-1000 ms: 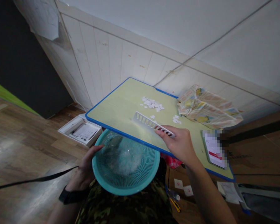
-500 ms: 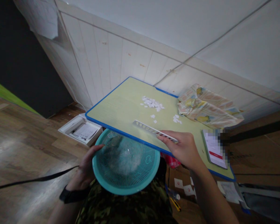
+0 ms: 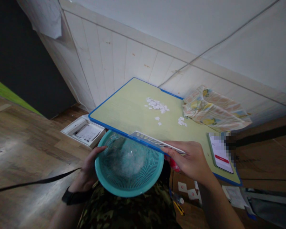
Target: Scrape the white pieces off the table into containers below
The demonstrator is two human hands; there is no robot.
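Observation:
My left hand (image 3: 89,167) grips the left rim of a teal plastic colander (image 3: 128,192), thumb over the edge. The colander sits on my lap, partly under the table's near edge, with a crumpled clear plastic-like material (image 3: 127,159) inside. In my right hand (image 3: 189,159) is a flat white slotted strip (image 3: 149,139) with a row of cut-outs, pinched at its right end. The strip lies along the near blue edge of the pale green table (image 3: 119,106). Farther back on the tabletop are a pile of small white paper pieces (image 3: 157,105) and a smaller group (image 3: 181,121).
A patterned cloth (image 3: 213,109) lies at the table's back right, and a phone (image 3: 220,154) at its right end. On the floor to the left is an open white box (image 3: 83,132). Below right lie a yellow cutter (image 3: 178,208) and white cards (image 3: 192,194).
My right hand has drawn the white slotted strip toward me, from the tabletop to the near blue edge. My left hand keeps its grip on the colander.

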